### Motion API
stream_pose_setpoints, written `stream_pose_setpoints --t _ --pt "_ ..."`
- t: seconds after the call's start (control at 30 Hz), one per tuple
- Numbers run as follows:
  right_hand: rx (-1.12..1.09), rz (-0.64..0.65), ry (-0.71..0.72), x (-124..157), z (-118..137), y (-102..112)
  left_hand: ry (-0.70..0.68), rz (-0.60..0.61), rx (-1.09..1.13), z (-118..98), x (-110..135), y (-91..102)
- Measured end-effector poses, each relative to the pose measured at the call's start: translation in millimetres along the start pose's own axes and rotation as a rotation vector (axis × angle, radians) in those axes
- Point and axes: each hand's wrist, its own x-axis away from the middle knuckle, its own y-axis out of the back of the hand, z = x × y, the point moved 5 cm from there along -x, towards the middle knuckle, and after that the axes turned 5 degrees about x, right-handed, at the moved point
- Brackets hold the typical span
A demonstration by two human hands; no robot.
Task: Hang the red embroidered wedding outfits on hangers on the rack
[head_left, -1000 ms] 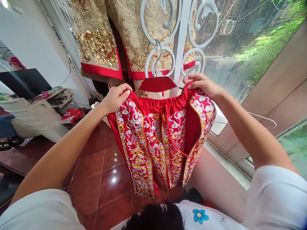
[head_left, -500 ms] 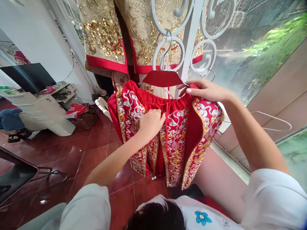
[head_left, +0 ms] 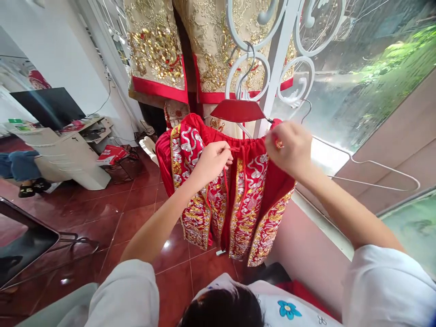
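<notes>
A red skirt (head_left: 250,204) with silver and gold embroidered panels hangs from a hanger (head_left: 238,110) with a red bar and a metal hook. At the front of its gathered waistband, my left hand (head_left: 214,162) is closed on a thin red drawstring (head_left: 235,149). One strand of the cord dangles below those fingers. My right hand (head_left: 289,147) is curled at the right end of the waistband, blurred by motion. A bit of gold and red embroidery shows between its fingers, so it seems to grip the skirt there.
Behind the skirt stands a white scrolled metal rack (head_left: 265,68) with gold-sequined garments (head_left: 156,54). An empty white wire hanger (head_left: 384,175) sticks out at the right by the window. Farther left are a white desk (head_left: 73,159) and a black chair (head_left: 23,245).
My right hand has turned from lying over the hanger's end with fingers extended to curling lower at the waistband. My left hand now pulls the drawstring out. The skirt's right panel has swung inward.
</notes>
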Motion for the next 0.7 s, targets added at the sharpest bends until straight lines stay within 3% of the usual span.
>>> stream_pose_setpoints --t 0.1,0.17,0.23,0.37,0.43,0.57,0.7 --pt "0.021 0.305 0.047 10 24 -26 0.01 0.022 0.057 -4 3 1.8" --pt "-0.048 0.393 0.037 9 28 -33 0.006 0.036 0.075 -5 4 2.9" --pt "-0.267 0.452 -0.026 5 23 -30 0.032 0.06 0.121 -6 4 4.9" --pt "-0.831 0.613 -0.312 0 10 -16 0.033 0.135 0.105 -22 7 10.1" --pt "-0.904 0.621 -0.387 -3 6 -4 -0.1 0.103 -0.053 -43 10 15.1" --pt "-0.869 0.569 -0.371 -8 -6 20 -0.329 -0.06 -0.285 -81 22 27.3" --pt "-0.839 0.494 -0.395 -8 -42 27 -0.371 -0.161 -0.287 -80 20 49.8"
